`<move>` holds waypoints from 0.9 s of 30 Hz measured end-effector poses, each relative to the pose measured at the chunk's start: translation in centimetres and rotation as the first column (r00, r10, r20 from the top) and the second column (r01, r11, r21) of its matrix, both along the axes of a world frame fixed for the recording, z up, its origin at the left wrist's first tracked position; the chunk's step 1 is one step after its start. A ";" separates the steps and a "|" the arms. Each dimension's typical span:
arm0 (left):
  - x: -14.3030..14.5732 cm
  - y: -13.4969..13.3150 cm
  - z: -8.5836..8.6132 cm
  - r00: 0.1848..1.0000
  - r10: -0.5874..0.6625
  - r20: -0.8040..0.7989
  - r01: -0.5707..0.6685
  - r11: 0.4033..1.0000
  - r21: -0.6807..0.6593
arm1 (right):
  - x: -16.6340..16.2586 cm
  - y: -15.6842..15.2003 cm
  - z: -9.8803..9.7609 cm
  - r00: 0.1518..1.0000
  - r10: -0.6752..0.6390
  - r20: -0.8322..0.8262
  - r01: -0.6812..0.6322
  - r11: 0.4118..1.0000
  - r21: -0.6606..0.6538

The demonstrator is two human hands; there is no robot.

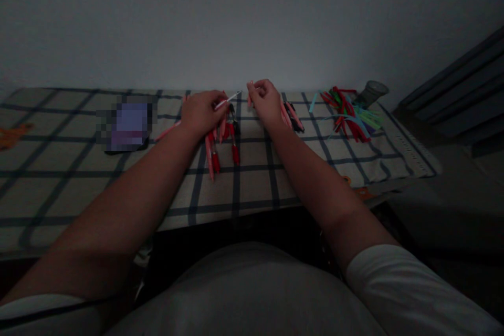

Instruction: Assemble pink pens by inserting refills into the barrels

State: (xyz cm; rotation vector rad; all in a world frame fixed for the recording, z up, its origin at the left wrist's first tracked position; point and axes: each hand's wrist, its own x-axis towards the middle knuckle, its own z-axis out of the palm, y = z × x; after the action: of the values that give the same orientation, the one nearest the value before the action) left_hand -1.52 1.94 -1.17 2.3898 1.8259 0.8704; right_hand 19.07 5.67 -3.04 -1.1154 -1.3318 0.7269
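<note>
My left hand (200,111) is closed on a slim white pen (229,100), whose dark tip points up and right toward the other hand. Just across a small gap, my right hand (266,102) has its fingers pinched around a small pink piece (249,98); its kind is too dim to make out. Below and beside the left hand lies a pile of red and pink pens (214,155), partly hidden by that hand. More pink and black pens (292,115) rest beside the right wrist.
A checked cloth (252,184) covers the table, which backs onto a wall. Colourful strips (350,115) lie at the right near a glass jar (372,93). A blurred-out phone-like object (129,125) sits at the left, with an orange item (14,135) farther out.
</note>
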 end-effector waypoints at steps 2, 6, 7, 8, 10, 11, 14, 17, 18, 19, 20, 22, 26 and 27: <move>0.0 0.0 0.0 1.000 -0.002 0.005 0.002 1.000 -0.002 | 0.3 0.2 -0.1 0.998 -0.015 0.066 0.015 1.000 -0.009; 0.0 0.1 -0.1 0.999 -0.016 0.030 0.016 1.000 0.003 | 1.0 0.3 -0.2 0.977 -0.018 0.212 0.024 0.999 -0.024; 0.0 0.1 -0.1 0.999 -0.018 0.034 0.018 1.000 0.004 | 1.1 0.3 -0.2 0.969 -0.018 0.247 0.025 0.999 -0.024; 0.0 0.1 -0.2 0.999 -0.019 0.037 0.019 1.000 0.005 | 1.3 0.2 -0.2 0.959 -0.021 0.282 0.029 0.999 -0.022; 0.0 0.1 -0.2 0.999 -0.019 0.040 0.018 1.000 0.007 | 1.4 0.0 0.0 0.934 -0.034 0.356 0.047 0.999 -0.028; 0.0 0.1 -0.1 0.999 -0.018 0.041 0.018 1.000 0.005 | 1.5 -0.1 0.0 0.916 -0.038 0.398 0.058 0.998 -0.037; 0.1 0.0 0.0 0.999 -0.018 0.039 0.018 1.000 -0.012 | 1.5 -0.5 0.4 0.841 -0.032 0.540 0.085 0.994 -0.073; 0.1 0.1 0.0 0.999 -0.008 0.035 0.009 1.000 -0.024 | 1.4 -1.1 0.8 0.769 0.002 0.639 0.073 0.993 -0.090; 0.1 0.1 -0.1 0.999 -0.004 0.034 0.005 1.000 -0.023 | 1.4 -1.3 0.9 0.754 0.017 0.657 0.064 0.993 -0.099; 0.1 0.2 -0.1 0.999 -0.001 0.034 0.001 1.000 -0.020 | 1.4 -1.5 1.0 0.741 0.031 0.671 0.057 0.992 -0.109; 0.1 0.2 -0.2 0.999 0.002 0.034 -0.002 1.000 -0.017 | 1.3 -1.6 1.0 0.728 0.043 0.684 0.054 0.991 -0.119; 0.0 0.3 -0.3 0.999 0.001 0.034 -0.001 1.000 -0.012 | 1.3 -1.7 1.0 0.705 0.058 0.707 0.049 0.990 -0.130; 0.0 0.2 -0.2 0.999 -0.012 0.036 0.012 1.000 0.007 | 1.2 -1.5 0.6 0.669 0.075 0.740 0.049 0.988 -0.145; 0.0 0.1 -0.2 0.999 -0.014 0.036 0.013 1.000 0.011 | 1.2 -1.5 0.6 0.662 0.079 0.745 0.050 0.987 -0.150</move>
State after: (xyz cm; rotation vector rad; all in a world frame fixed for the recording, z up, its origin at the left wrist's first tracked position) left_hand -1.48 2.05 -1.38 2.3735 1.7950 0.9187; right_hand 20.25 4.22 -2.45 -1.6395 -2.0060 0.3697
